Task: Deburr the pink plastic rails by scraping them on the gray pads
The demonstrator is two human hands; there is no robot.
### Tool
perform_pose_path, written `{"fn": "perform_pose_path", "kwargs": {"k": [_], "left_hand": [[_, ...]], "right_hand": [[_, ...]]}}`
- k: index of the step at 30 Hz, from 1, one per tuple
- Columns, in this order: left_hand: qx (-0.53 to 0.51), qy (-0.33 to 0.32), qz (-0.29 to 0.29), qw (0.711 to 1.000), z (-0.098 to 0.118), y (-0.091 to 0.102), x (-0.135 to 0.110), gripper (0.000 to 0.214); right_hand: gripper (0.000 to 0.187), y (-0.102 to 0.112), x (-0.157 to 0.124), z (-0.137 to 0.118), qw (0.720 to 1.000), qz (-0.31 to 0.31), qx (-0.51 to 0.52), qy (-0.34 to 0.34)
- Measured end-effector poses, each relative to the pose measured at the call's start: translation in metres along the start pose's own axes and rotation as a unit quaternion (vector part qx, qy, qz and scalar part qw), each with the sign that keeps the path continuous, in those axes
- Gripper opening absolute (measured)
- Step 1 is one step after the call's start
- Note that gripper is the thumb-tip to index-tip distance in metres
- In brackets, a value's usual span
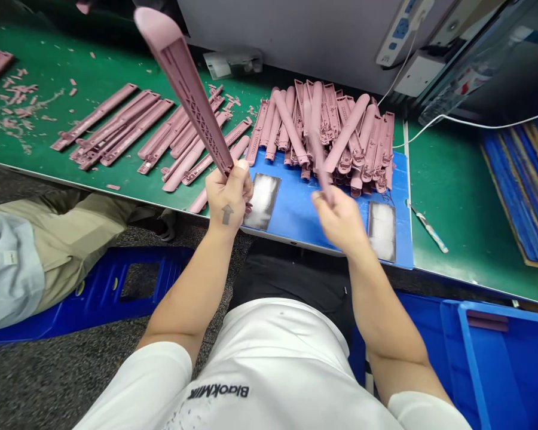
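Observation:
My left hand [228, 194] is closed round the lower end of a long pink plastic part [190, 89], which tilts up and to the left with its ribbed inner side showing. My right hand [341, 218] grips the lower end of another pink part [318, 149], smeared by motion; its exact shape is unclear. Beyond the right hand lies a heap of similar pink parts [349, 131] on a blue mat [296, 209]. Two dark-edged, whitish pads, a left pad [262, 200] and a right pad [382, 230], lie near the mat's front edge.
More pink parts [116, 122] and scraps [22, 107] lie left on the green table [466, 221]. A small knife-like tool [430, 229] is at right. Blue boards [520, 185] stack far right, above a blue crate [511, 358]. Another person [40, 257] sits left.

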State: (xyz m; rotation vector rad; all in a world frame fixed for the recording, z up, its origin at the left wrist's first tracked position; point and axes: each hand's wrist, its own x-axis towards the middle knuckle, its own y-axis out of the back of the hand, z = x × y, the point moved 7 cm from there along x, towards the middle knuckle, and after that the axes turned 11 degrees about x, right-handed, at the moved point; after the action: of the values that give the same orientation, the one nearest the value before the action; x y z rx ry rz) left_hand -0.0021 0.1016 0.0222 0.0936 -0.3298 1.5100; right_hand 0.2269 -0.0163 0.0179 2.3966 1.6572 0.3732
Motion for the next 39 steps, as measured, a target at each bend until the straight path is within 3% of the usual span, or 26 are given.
{"fn": "perform_pose_path", "kwargs": {"k": [3, 5, 9, 11, 15, 17, 19, 22, 24, 26, 29, 31, 33, 39], "left_hand": [[0.019, -0.002, 0.004, 1.0, 0.002, -0.001, -0.001, 0.082], [0.035, -0.003, 0.015, 0.999, 0.004, 0.002, -0.002, 0.084], [0.038, -0.01, 0.029, 0.999, 0.007, 0.002, -0.003, 0.084], [0.036, -0.021, 0.027, 0.999, 0.009, -0.003, -0.003, 0.086], [0.04, -0.027, 0.013, 0.999, 0.006, -0.012, -0.003, 0.091], [0.031, -0.027, 0.014, 0.999, 0.005, -0.009, -0.003, 0.091], [0.02, -0.039, 0.024, 0.999, 0.007, -0.001, -0.003, 0.089], [0.043, -0.059, 0.019, 0.997, 0.007, 0.006, -0.006, 0.085], [0.094, -0.069, -0.005, 0.993, 0.004, -0.001, -0.008, 0.081], [0.166, -0.08, -0.022, 0.983, 0.001, -0.016, -0.012, 0.075], [0.267, -0.083, -0.083, 0.957, -0.005, -0.049, -0.02, 0.066], [0.25, -0.074, -0.108, 0.959, -0.008, -0.06, -0.023, 0.069], [0.19, -0.072, -0.082, 0.976, -0.005, -0.053, -0.021, 0.075], [0.044, -0.094, 0.022, 0.994, 0.003, -0.015, -0.008, 0.073]], "right_hand": [[0.041, -0.033, -0.003, 0.005, 0.992, -0.102, -0.053, -0.056], [0.039, -0.036, -0.013, 0.01, 0.988, -0.128, -0.03, -0.076], [0.033, -0.013, -0.019, 0.014, 0.993, -0.073, 0.069, -0.061], [0.033, -0.006, -0.014, 0.014, 0.995, -0.056, 0.057, -0.06], [0.038, -0.009, -0.013, 0.012, 0.991, -0.089, 0.055, -0.079], [0.045, 0.007, -0.021, 0.011, 0.991, -0.046, 0.107, -0.059], [0.055, 0.046, -0.031, 0.011, 0.985, 0.06, 0.161, 0.003], [0.067, 0.118, -0.047, 0.015, 0.941, 0.228, 0.215, 0.127], [0.072, 0.147, -0.051, 0.021, 0.916, 0.289, 0.211, 0.181], [0.076, 0.152, -0.049, 0.026, 0.91, 0.319, 0.17, 0.205], [0.079, 0.119, -0.039, 0.025, 0.932, 0.29, 0.09, 0.195], [0.079, 0.093, -0.034, 0.024, 0.952, 0.232, 0.092, 0.177], [0.077, 0.085, -0.036, 0.023, 0.953, 0.206, 0.136, 0.178], [0.081, 0.148, -0.048, 0.04, 0.927, 0.29, 0.207, 0.114]]}}
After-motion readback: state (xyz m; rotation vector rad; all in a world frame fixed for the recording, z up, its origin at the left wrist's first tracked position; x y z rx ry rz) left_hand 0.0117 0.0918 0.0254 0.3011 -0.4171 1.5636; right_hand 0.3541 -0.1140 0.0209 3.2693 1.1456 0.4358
